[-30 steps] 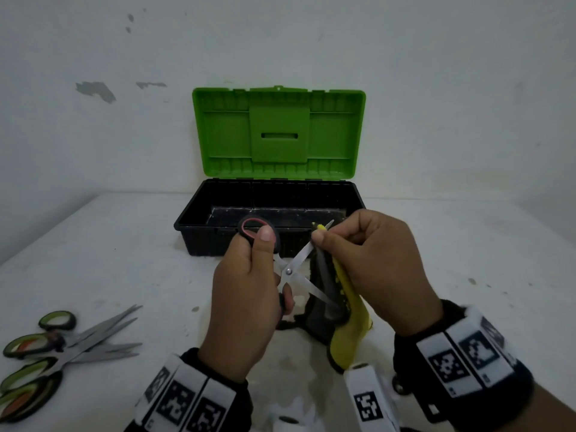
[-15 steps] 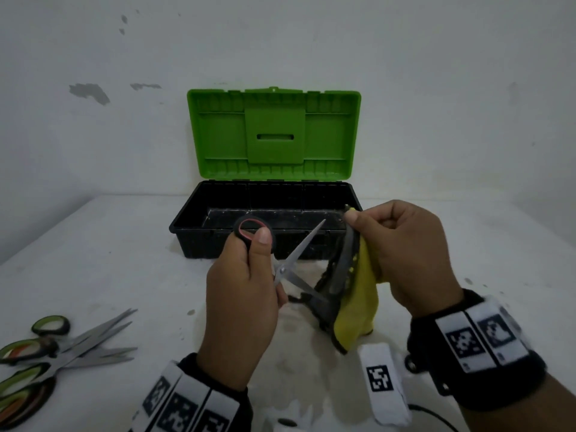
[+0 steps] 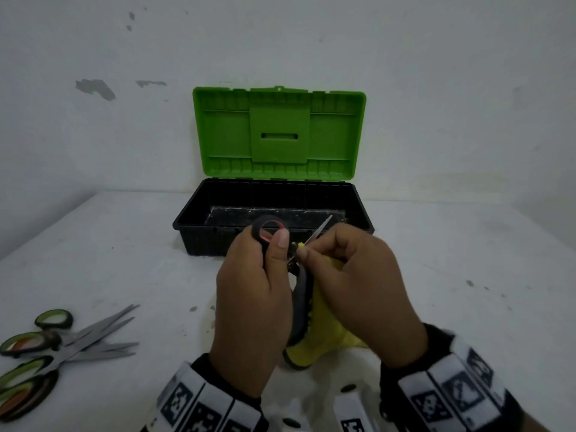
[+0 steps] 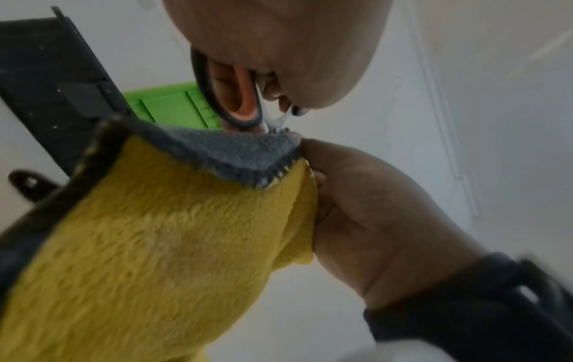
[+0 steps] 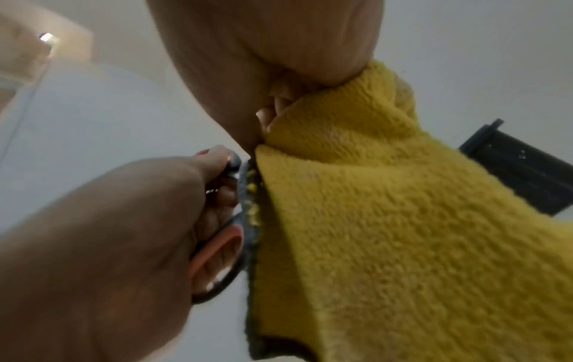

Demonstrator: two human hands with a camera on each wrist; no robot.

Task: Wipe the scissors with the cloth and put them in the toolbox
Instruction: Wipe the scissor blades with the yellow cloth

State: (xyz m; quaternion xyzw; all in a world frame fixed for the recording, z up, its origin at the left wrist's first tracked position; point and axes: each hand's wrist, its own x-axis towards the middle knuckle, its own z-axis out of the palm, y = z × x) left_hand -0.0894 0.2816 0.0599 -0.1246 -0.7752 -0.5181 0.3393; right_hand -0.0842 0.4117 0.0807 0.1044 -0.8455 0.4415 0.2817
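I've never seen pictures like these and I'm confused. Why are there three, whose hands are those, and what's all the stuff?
No robot here, just a person with cameras strapped on. The big picture comes from a camera on their head, looking down at a white table. The other two come from cameras on each wrist, so everything looks huge and close.

The left hand holds a pair of black scissors with orange inside the handles. The right hand pinches a yellow and grey cloth around a blade to wipe it.

Behind the hands stands a black toolbox with its green lid open. More scissors with green handles lie on the table at the left.
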